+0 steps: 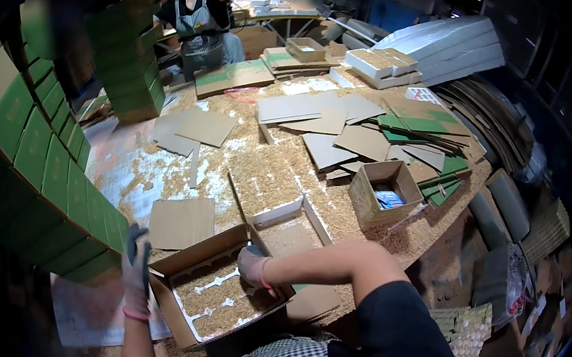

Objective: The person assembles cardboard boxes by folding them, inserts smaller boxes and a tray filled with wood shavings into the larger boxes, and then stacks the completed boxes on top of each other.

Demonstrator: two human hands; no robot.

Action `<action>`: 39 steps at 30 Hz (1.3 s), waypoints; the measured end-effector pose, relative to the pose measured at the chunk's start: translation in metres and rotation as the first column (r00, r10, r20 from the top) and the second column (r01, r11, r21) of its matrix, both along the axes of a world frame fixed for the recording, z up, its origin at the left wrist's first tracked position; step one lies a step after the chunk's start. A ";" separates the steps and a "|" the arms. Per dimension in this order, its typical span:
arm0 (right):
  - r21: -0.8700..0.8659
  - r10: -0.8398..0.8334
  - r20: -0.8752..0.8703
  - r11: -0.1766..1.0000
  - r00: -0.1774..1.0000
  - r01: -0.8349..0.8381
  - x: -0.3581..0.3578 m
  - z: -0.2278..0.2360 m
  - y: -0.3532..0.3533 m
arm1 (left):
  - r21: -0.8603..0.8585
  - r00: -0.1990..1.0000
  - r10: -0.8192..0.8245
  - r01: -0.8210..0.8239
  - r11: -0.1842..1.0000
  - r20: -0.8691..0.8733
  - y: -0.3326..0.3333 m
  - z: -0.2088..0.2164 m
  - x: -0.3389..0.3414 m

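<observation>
Packing step, judged from the layout: open carton (pixel 215 291) sits at the near edge of the table (pixel 158 170), flaps out, floor covered with straw-like filler and a white divider strip. Right hand (pixel 252 266), gloved, reaches across to the carton's far right flap, fingers curled on the flap edge; cannot tell how firm the grip is. Left hand (pixel 135 271), gloved, is raised just left of the carton, fingers spread and released, holding nothing, close to the green box stack (pixel 44 170). Flat card sheet (pixel 181 222) lies just beyond the carton. Small box (pixel 386 192) with blue contents sits farther right, well apart. Another person (pixel 202 15) works at the far side. Next move likely calls for the left hand on the near left flap while the right steadies its side, keeping filler inside.
</observation>
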State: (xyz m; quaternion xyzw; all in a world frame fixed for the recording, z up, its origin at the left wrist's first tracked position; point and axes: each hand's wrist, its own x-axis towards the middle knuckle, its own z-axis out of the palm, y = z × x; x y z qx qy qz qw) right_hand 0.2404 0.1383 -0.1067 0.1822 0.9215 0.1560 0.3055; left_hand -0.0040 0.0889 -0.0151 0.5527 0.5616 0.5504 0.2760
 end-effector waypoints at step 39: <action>-0.423 -0.689 -0.723 0.382 -0.052 0.822 0.389 0.097 0.073 | -0.853 -0.111 -0.871 0.294 0.431 -0.478 -0.062 -0.041 0.098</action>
